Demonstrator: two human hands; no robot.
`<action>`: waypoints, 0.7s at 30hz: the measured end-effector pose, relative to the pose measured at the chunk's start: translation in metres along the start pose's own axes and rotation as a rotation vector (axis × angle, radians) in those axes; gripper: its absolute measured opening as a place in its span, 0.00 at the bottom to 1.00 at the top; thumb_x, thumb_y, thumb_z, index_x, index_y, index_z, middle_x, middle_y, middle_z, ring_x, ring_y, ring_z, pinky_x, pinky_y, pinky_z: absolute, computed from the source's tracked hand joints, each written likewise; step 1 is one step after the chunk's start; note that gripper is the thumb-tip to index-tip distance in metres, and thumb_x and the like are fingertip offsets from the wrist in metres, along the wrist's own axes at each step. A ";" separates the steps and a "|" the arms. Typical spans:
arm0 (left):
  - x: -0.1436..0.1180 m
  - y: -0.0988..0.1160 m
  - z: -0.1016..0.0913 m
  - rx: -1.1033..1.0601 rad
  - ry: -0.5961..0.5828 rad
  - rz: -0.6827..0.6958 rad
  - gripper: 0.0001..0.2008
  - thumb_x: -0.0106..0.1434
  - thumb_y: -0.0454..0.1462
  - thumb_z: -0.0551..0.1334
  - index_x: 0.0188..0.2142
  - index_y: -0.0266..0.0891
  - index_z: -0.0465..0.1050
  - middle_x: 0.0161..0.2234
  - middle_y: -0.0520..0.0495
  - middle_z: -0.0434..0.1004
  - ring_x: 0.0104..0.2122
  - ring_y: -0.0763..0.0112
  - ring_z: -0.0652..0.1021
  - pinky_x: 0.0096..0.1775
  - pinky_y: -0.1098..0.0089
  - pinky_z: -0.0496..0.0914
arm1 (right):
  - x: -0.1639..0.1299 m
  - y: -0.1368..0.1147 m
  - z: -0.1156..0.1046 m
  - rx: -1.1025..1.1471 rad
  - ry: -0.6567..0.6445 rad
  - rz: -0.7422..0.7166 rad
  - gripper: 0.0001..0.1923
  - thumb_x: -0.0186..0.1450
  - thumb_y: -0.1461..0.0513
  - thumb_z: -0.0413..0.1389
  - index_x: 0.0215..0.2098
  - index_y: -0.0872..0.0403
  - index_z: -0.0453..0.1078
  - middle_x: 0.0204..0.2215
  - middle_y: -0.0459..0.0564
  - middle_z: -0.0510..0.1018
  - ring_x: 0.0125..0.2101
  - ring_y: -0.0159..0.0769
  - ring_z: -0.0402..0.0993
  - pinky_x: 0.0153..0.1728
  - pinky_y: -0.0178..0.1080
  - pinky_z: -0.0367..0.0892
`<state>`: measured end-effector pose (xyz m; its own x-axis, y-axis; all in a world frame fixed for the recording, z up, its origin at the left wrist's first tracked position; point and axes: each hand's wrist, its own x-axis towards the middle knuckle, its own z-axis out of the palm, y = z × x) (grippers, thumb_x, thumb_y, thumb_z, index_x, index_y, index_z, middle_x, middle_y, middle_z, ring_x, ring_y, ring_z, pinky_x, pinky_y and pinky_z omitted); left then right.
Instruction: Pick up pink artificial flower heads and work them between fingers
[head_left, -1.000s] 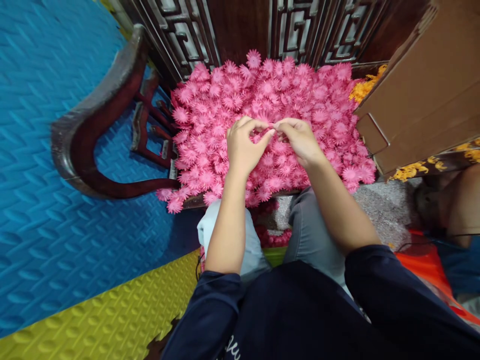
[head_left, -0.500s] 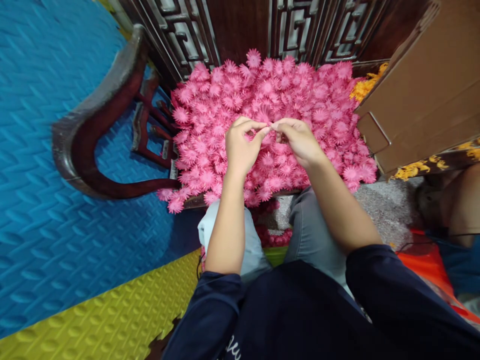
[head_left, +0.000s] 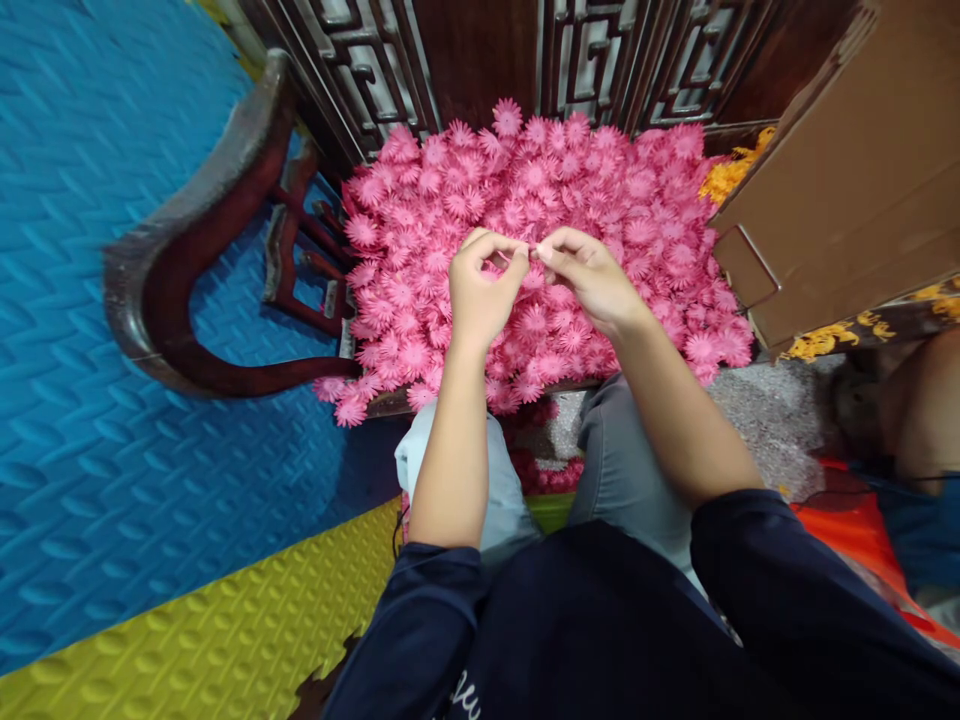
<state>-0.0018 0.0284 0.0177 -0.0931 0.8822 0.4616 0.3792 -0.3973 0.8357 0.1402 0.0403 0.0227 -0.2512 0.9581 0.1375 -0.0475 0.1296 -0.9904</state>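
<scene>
A thick heap of pink paper flowers (head_left: pixel 525 180) covers the seat of a dark wooden chair (head_left: pixel 187 290) in front of me. My left hand (head_left: pixel 480 290) and my right hand (head_left: pixel 589 280) meet above the heap, fingertips pinched together on a small pink flower piece (head_left: pixel 531 253) that is mostly hidden between them. Both hands hover just over the flowers near the middle of the pile. My forearms are bare, with dark blue sleeves pushed up.
A brown cardboard box (head_left: pixel 840 170) stands at the right, with yellow flowers (head_left: pixel 724 178) beside it. Carved dark wood panels (head_left: pixel 480 50) rise behind the chair. Blue foam mats (head_left: pixel 90 300) and a yellow mat (head_left: pixel 225 640) cover the floor. A person's limb (head_left: pixel 922 400) shows at far right.
Both hands have lifted slightly and drifted a little left; the fingertips stay pinched together on the small pink piece.
</scene>
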 end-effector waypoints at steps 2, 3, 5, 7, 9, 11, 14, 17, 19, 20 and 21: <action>0.001 -0.001 0.000 -0.037 -0.019 -0.018 0.07 0.60 0.39 0.61 0.27 0.42 0.71 0.29 0.52 0.73 0.32 0.73 0.73 0.39 0.69 0.69 | -0.001 -0.002 0.000 -0.005 -0.017 -0.019 0.18 0.53 0.47 0.62 0.28 0.50 0.68 0.27 0.43 0.68 0.31 0.28 0.65 0.35 0.33 0.65; 0.001 0.000 -0.001 -0.048 -0.025 -0.024 0.07 0.60 0.39 0.61 0.26 0.42 0.71 0.28 0.52 0.73 0.32 0.73 0.73 0.39 0.69 0.69 | -0.001 -0.002 0.000 -0.002 -0.020 -0.024 0.18 0.53 0.47 0.62 0.29 0.50 0.68 0.27 0.43 0.68 0.31 0.28 0.65 0.35 0.34 0.65; 0.001 0.000 -0.001 -0.057 -0.026 -0.023 0.07 0.60 0.39 0.61 0.26 0.42 0.72 0.28 0.52 0.73 0.32 0.73 0.73 0.39 0.69 0.69 | -0.001 -0.003 0.000 0.016 -0.019 -0.025 0.18 0.53 0.47 0.62 0.29 0.50 0.68 0.27 0.43 0.68 0.30 0.28 0.65 0.34 0.34 0.65; 0.000 0.001 0.000 -0.057 -0.014 -0.012 0.07 0.60 0.39 0.62 0.26 0.42 0.72 0.29 0.52 0.74 0.33 0.73 0.74 0.39 0.69 0.69 | -0.001 -0.001 0.000 0.045 -0.006 -0.012 0.18 0.52 0.46 0.62 0.28 0.51 0.68 0.26 0.43 0.69 0.29 0.27 0.66 0.33 0.33 0.66; 0.000 0.001 0.001 -0.051 0.001 -0.005 0.07 0.60 0.40 0.62 0.27 0.42 0.72 0.30 0.51 0.74 0.34 0.73 0.74 0.39 0.69 0.69 | 0.000 0.001 0.000 0.066 0.033 0.024 0.19 0.53 0.46 0.62 0.28 0.51 0.68 0.25 0.43 0.69 0.28 0.26 0.67 0.33 0.33 0.66; 0.000 0.000 0.002 -0.041 0.013 -0.009 0.07 0.60 0.41 0.62 0.28 0.42 0.72 0.30 0.51 0.74 0.33 0.73 0.73 0.39 0.69 0.69 | 0.001 0.005 0.000 0.077 0.085 0.067 0.19 0.52 0.45 0.62 0.29 0.50 0.67 0.27 0.43 0.71 0.29 0.27 0.69 0.32 0.33 0.67; 0.000 0.000 0.002 -0.032 0.006 -0.023 0.08 0.61 0.43 0.61 0.29 0.43 0.72 0.31 0.51 0.74 0.34 0.72 0.74 0.39 0.68 0.69 | 0.003 0.011 0.001 0.094 0.115 0.108 0.20 0.51 0.46 0.63 0.32 0.49 0.67 0.30 0.44 0.73 0.31 0.27 0.72 0.32 0.33 0.68; 0.000 0.002 0.002 -0.046 -0.021 -0.029 0.08 0.61 0.43 0.61 0.29 0.43 0.73 0.32 0.51 0.75 0.34 0.72 0.74 0.39 0.68 0.69 | 0.004 0.015 0.000 0.099 0.105 0.108 0.19 0.52 0.47 0.63 0.34 0.50 0.69 0.31 0.45 0.74 0.33 0.28 0.73 0.33 0.34 0.69; -0.001 0.003 0.001 -0.063 -0.039 -0.029 0.08 0.61 0.43 0.61 0.29 0.43 0.73 0.32 0.50 0.75 0.35 0.72 0.74 0.39 0.69 0.69 | 0.003 0.015 0.000 0.099 0.100 0.093 0.19 0.52 0.48 0.63 0.35 0.50 0.69 0.31 0.45 0.74 0.33 0.29 0.73 0.34 0.34 0.69; -0.001 0.004 0.000 -0.067 -0.046 -0.028 0.08 0.61 0.43 0.61 0.29 0.43 0.73 0.32 0.50 0.75 0.35 0.72 0.74 0.39 0.68 0.69 | 0.003 0.014 0.000 0.102 0.097 0.085 0.19 0.52 0.48 0.63 0.35 0.50 0.70 0.31 0.45 0.74 0.33 0.29 0.73 0.34 0.35 0.69; -0.002 0.005 0.000 -0.069 -0.050 -0.028 0.08 0.60 0.43 0.62 0.29 0.43 0.73 0.32 0.50 0.76 0.34 0.72 0.74 0.39 0.68 0.69 | 0.003 0.014 0.000 0.107 0.094 0.077 0.19 0.52 0.48 0.64 0.35 0.50 0.70 0.32 0.45 0.74 0.33 0.28 0.73 0.35 0.35 0.69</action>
<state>0.0002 0.0248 0.0213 -0.0562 0.9039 0.4241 0.3128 -0.3874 0.8672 0.1391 0.0449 0.0096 -0.1664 0.9846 0.0544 -0.1360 0.0317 -0.9902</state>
